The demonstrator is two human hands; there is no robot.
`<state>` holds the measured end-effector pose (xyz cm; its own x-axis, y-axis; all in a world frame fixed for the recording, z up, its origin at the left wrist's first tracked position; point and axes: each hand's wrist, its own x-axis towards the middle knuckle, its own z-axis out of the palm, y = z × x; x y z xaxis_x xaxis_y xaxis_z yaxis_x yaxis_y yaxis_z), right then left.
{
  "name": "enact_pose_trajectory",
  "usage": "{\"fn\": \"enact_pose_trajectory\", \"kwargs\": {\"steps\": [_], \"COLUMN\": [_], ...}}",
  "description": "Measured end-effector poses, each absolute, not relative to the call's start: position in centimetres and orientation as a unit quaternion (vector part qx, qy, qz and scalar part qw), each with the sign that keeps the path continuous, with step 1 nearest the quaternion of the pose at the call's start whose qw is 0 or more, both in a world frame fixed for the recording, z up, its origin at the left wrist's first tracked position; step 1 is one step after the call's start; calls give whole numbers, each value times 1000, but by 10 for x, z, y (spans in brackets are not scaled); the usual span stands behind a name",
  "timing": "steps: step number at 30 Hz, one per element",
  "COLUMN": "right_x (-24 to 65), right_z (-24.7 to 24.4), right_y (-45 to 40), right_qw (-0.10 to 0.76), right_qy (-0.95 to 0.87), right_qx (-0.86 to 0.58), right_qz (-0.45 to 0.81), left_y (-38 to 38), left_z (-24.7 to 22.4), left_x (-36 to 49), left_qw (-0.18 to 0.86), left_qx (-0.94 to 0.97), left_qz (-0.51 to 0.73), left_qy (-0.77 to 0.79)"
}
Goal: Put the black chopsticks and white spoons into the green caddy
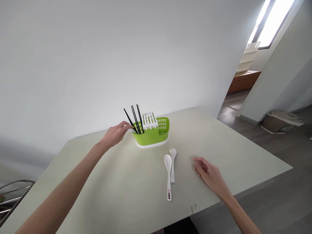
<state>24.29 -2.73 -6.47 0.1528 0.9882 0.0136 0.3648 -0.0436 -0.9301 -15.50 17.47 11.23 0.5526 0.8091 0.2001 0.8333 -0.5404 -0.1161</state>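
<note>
A green utensil caddy (148,139) with a white base stands near the wall. Several black chopsticks (135,117) lean upright in its left compartment, and a white slotted rack (149,120) sits at its middle. At the caddy's left end, my left hand (117,133) is closed on a white spoon (131,130), mostly hidden by the fingers and the caddy. Two white spoons lie side by side in front: a longer spoon (168,175) with a printed mark on its handle and a shorter spoon (173,165). To their right, my right hand (207,172) rests with loosely bent fingers, holding nothing visible.
The pale table (117,195) meets a white wall (117,58) at the back. A metal-framed rack (17,198) stands at lower left. Beyond the table's right edge, a lidded bin-like container (280,122) sits on the floor.
</note>
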Motion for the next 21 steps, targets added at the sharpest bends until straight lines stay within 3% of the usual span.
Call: {"fn": "enact_pose_trajectory", "kwargs": {"steps": [6, 16, 21], "right_x": [244, 243, 234], "right_z": [-68, -69, -66], "right_y": [-28, -24, -9], "right_qw": [432, 416, 380], "right_qy": [-542, -571, -590], "right_qx": [-624, -633, -642], "right_qz": [362, 317, 309], "left_y": [164, 99, 62], "left_z": [102, 7, -9], "left_x": [-172, -224, -245], "left_qw": [58, -224, -261], "left_qx": [-866, -656, -539], "left_qz": [-136, -353, -418], "left_qy": [-478, -628, -683]}}
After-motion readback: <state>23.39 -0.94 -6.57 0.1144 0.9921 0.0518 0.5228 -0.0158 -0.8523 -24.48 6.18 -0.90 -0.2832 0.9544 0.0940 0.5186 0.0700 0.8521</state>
